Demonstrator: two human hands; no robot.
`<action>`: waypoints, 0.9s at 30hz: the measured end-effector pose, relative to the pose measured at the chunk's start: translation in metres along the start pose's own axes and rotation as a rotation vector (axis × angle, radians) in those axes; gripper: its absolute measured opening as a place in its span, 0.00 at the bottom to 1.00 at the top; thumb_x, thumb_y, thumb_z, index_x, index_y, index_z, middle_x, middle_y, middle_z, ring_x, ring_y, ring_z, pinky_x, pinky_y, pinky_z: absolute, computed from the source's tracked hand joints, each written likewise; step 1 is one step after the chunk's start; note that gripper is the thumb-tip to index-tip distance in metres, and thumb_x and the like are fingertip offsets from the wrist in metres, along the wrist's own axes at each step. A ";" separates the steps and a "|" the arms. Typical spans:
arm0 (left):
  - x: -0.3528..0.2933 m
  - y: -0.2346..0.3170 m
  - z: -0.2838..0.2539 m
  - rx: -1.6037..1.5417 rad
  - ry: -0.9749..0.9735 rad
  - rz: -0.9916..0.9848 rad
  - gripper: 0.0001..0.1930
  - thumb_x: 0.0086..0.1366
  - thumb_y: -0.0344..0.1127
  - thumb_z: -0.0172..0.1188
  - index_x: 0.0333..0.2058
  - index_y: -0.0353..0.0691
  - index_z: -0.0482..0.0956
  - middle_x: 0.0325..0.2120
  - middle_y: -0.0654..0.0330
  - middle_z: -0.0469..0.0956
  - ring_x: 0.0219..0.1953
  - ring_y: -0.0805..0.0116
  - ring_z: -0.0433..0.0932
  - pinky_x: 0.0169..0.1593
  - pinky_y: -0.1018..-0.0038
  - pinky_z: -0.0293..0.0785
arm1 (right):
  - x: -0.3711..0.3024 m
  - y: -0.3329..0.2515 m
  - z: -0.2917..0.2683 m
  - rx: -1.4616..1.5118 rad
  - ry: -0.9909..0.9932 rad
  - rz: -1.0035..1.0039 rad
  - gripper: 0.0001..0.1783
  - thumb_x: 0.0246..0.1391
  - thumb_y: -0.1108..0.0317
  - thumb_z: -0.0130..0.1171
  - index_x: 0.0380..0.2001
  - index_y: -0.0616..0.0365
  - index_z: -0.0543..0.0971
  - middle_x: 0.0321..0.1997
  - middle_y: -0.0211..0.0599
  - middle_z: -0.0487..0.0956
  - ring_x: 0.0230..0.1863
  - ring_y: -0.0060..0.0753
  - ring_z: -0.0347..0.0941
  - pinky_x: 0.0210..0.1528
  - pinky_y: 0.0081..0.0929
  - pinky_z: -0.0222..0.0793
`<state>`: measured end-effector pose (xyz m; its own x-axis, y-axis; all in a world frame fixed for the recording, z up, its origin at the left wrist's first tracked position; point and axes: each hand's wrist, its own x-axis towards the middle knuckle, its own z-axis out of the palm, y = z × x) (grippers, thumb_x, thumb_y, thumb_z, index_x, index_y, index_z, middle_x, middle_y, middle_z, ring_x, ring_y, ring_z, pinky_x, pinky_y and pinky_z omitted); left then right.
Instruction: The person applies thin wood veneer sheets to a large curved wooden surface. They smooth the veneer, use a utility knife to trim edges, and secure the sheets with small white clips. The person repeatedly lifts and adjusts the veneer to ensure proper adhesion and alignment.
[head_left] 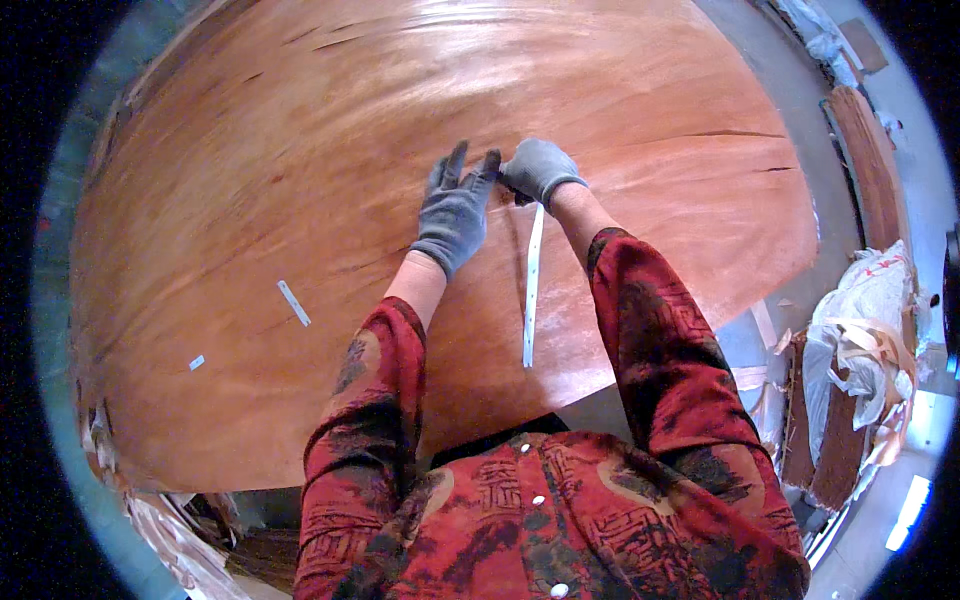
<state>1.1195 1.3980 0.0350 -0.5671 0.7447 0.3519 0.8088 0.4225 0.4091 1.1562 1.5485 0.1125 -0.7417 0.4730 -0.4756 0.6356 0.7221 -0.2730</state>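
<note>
A large sheet of reddish-brown wood veneer [640, 220] lies under both of my hands. My left hand [453, 212], in a grey glove, rests on it with the fingers spread. Close beside it, my gloved right hand [541, 170] is closed with its fingers curled down at the surface. From under the right hand a white strip of perforated tape [532, 290] runs toward me over the veneer. Its upper end is hidden by that hand. Dark glove fingertips show between the two hands, and I cannot make out what lies right beneath them.
Two short pieces of white tape, a longer one [293, 303] and a smaller one [197, 362], lie on the veneer at left. Dark splits [725, 134] mark its far right part. Beyond the right edge stand a white plastic sack [862, 310] and brown wood pieces [865, 165].
</note>
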 end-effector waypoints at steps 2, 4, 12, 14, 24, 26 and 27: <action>0.001 0.001 0.001 0.153 -0.065 0.095 0.27 0.54 0.32 0.50 0.56 0.53 0.66 0.58 0.62 0.62 0.63 0.51 0.53 0.63 0.53 0.44 | -0.004 0.007 0.004 0.010 -0.035 0.013 0.20 0.48 0.54 0.51 0.28 0.60 0.81 0.27 0.47 0.80 0.37 0.43 0.78 0.42 0.36 0.71; 0.007 0.006 0.004 0.213 -0.101 0.144 0.26 0.54 0.34 0.49 0.55 0.54 0.67 0.58 0.63 0.62 0.63 0.52 0.53 0.64 0.53 0.43 | -0.017 0.012 0.000 0.066 -0.069 0.011 0.18 0.49 0.57 0.50 0.27 0.61 0.81 0.26 0.46 0.80 0.34 0.42 0.78 0.41 0.36 0.72; 0.004 -0.005 0.011 0.278 -0.153 0.140 0.23 0.56 0.38 0.47 0.53 0.56 0.69 0.56 0.62 0.63 0.63 0.54 0.53 0.64 0.51 0.40 | -0.063 0.022 0.071 0.356 0.133 -0.152 0.18 0.51 0.55 0.50 0.24 0.60 0.78 0.23 0.50 0.76 0.25 0.45 0.76 0.31 0.38 0.71; 0.003 -0.013 0.014 0.232 -0.142 0.147 0.25 0.55 0.33 0.48 0.54 0.57 0.68 0.56 0.62 0.63 0.63 0.52 0.53 0.64 0.51 0.40 | -0.083 0.058 0.050 0.672 0.044 -0.112 0.21 0.54 0.53 0.50 0.24 0.61 0.77 0.19 0.45 0.76 0.21 0.36 0.76 0.27 0.33 0.71; 0.079 0.166 0.096 0.118 -0.076 0.278 0.33 0.55 0.36 0.54 0.60 0.41 0.57 0.58 0.58 0.62 0.62 0.53 0.54 0.65 0.58 0.45 | -0.001 0.297 -0.049 0.612 0.442 -0.096 0.17 0.56 0.56 0.53 0.24 0.61 0.75 0.17 0.30 0.74 0.20 0.19 0.70 0.23 0.19 0.65; 0.082 0.167 0.104 0.134 -0.101 0.209 0.32 0.55 0.36 0.53 0.60 0.41 0.57 0.58 0.59 0.61 0.62 0.55 0.55 0.65 0.59 0.46 | 0.017 0.302 -0.054 0.539 0.531 -0.161 0.21 0.56 0.53 0.53 0.22 0.62 0.76 0.16 0.32 0.74 0.18 0.20 0.70 0.24 0.21 0.66; 0.082 0.168 0.102 0.143 -0.117 0.173 0.32 0.55 0.35 0.53 0.60 0.41 0.57 0.59 0.59 0.61 0.62 0.56 0.56 0.65 0.59 0.46 | 0.022 0.300 -0.059 0.494 0.446 -0.161 0.21 0.55 0.50 0.51 0.25 0.58 0.77 0.19 0.35 0.76 0.24 0.29 0.72 0.28 0.27 0.67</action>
<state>1.2248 1.5824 0.0469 -0.4027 0.8635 0.3035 0.9110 0.3459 0.2246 1.3176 1.8052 0.0699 -0.7849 0.6186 -0.0361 0.4549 0.5356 -0.7115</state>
